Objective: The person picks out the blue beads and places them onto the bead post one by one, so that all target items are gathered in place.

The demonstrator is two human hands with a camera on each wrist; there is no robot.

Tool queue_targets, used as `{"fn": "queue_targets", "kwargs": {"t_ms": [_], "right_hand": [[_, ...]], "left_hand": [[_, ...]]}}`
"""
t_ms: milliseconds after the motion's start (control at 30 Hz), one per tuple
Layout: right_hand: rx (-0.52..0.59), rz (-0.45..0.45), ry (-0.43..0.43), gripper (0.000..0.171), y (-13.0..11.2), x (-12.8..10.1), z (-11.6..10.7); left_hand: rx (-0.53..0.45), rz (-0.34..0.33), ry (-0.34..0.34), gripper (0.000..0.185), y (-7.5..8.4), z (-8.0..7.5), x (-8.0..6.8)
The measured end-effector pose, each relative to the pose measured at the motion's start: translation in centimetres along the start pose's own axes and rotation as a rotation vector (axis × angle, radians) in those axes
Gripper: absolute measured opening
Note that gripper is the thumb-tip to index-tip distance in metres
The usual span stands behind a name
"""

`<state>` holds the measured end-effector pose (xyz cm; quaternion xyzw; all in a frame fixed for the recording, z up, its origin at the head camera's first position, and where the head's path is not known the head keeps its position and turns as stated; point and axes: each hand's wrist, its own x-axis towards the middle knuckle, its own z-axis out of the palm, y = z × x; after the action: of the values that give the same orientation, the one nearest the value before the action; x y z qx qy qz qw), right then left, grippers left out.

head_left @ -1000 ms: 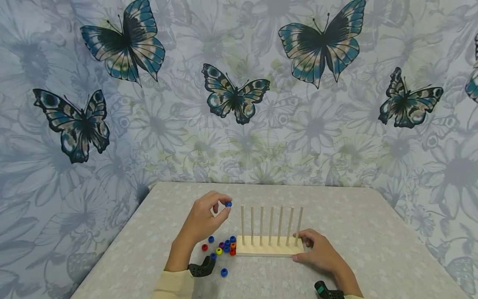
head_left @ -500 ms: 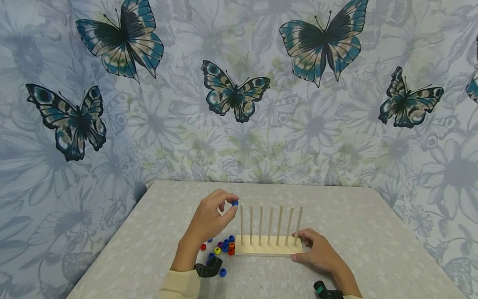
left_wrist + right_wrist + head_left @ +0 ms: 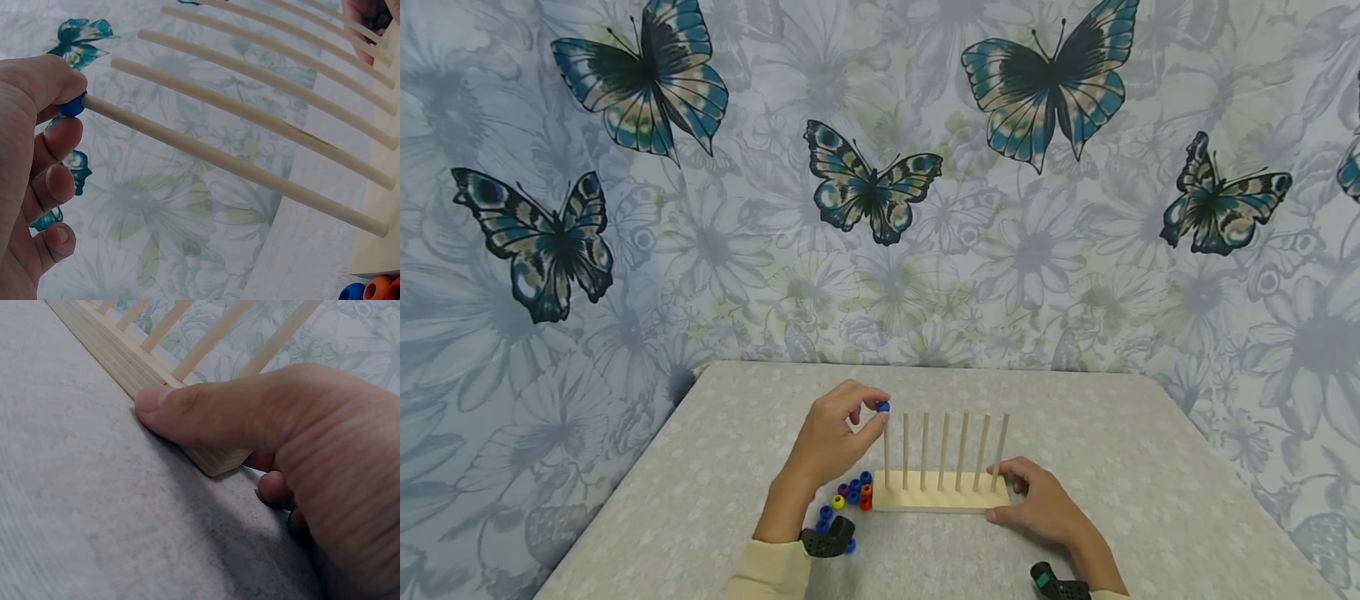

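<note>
Small blue ring-shaped bead (image 3: pixel 882 407): lower centre of the head view, pinched between thumb and forefinger of the left hand (image 3: pixel 833 439), its grip grasping the bead at the tip of the leftmost peg. In the left wrist view the bead (image 3: pixel 71 105) sits at the upper left, largely covered by the thumb; whether the peg tip has entered its hole cannot be told.

Pale wooden peg rack with a flat base and seven upright dowels (image 3: pixel 940 493): stands on the grey speckled desk (image 3: pixel 1150 467), lower centre of the head view. Its right end is partly covered by the right hand (image 3: pixel 1041 510). In the right wrist view the thumb (image 3: pixel 206 415) presses along the near edge of the base while the other fingers curl behind the corner, mostly hidden; the grip is clasping the rack's end.

Loose beads, blue, purple, yellow, orange and red (image 3: pixel 850 493): heaped just left of the rack base, partly hidden behind the left wrist and the black wrist-camera mount (image 3: pixel 829 540); exact count not discernible.

Butterfly-and-flower patterned backdrop (image 3: pixel 865 183): fills the upper frame, with the rightmost butterfly cut off by the edge.

No brand, label or legible writing on any item.
</note>
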<state>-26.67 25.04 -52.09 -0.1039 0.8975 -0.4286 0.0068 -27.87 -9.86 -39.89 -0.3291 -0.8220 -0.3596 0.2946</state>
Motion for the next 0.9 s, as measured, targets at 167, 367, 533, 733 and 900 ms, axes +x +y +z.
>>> {"fn": "queue_targets", "kwargs": {"t_ms": [167,367,533,733,900], "right_hand": [[-0.004,-0.001,-0.004,0.062,-0.06,-0.04,-0.02],[0.001,-0.009,-0.009,0.063,-0.39,-0.24,-0.15],[0.0,-0.009,-0.01,0.062,-0.37,-0.28,-0.14],[0.003,-0.011,-0.014,0.062,-0.26,-0.31,-0.1],[0.002,-0.008,-0.014,0.061,-0.26,-0.27,-0.09]], "left_hand": [[0.003,0.0,-0.019,0.018,-0.08,0.23,-0.01],[0.001,-0.009,-0.041,0.021,-0.27,0.24,0.01],[-0.01,-0.031,-0.059,0.021,-0.16,0.22,-0.05],[-0.022,-0.04,-0.055,0.019,-0.18,0.23,-0.17],[-0.027,-0.048,-0.059,0.019,-0.21,0.28,-0.25]]}}
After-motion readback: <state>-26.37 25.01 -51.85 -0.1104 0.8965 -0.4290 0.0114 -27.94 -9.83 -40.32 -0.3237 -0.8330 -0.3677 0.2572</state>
